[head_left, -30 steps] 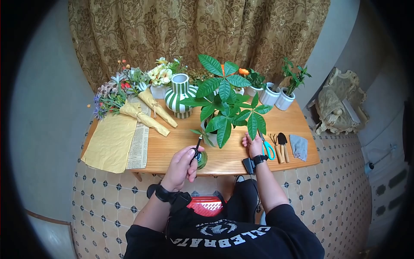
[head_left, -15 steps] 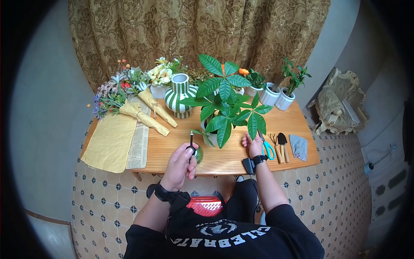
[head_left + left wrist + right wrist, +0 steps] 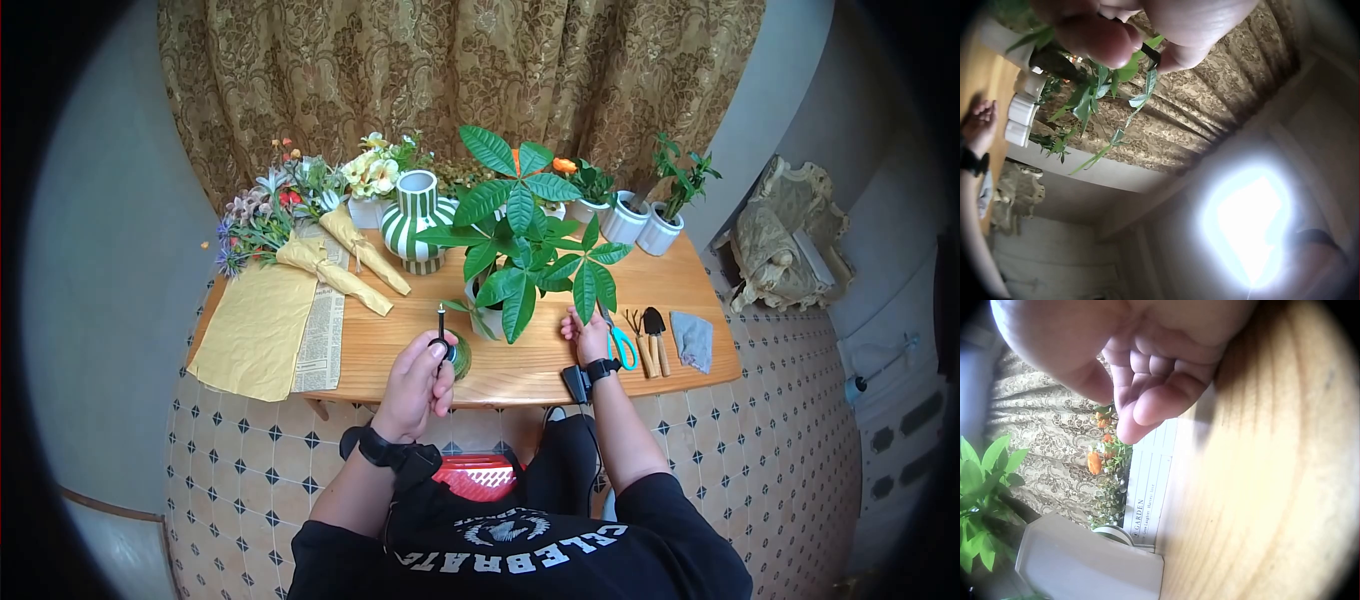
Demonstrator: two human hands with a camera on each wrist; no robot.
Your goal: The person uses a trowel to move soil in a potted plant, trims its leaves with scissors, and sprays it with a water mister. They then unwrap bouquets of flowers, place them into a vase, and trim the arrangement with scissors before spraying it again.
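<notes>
My left hand (image 3: 412, 385) holds a spray bottle by its black top, the thumb over it. The bottle's ribbed green glass body (image 3: 461, 358) shows beside the fingers, and its thin black nozzle (image 3: 442, 322) points toward the leafy potted plant (image 3: 520, 285). A black strip of the sprayer shows between thumb and finger in the left wrist view. My right hand (image 3: 588, 335) rests on the tabletop near the teal-handled scissors (image 3: 624, 348). Its fingers (image 3: 1163, 403) are loosely bent and hold nothing. The plant's white pot (image 3: 1091, 562) stands beside it.
A striped vase (image 3: 418, 225), wrapped bouquets (image 3: 340, 275) and yellow paper (image 3: 255, 330) lie to the left on the wooden table (image 3: 520, 385). White pots (image 3: 660, 232) line the back. A hand rake, a small trowel (image 3: 655, 330) and a grey cloth (image 3: 692, 340) lie at the right.
The spray bottle's nozzle has swung left, from tilted rightward to nearly upright in the head view, and the green body has shifted slightly with it. My right hand has stayed still.
</notes>
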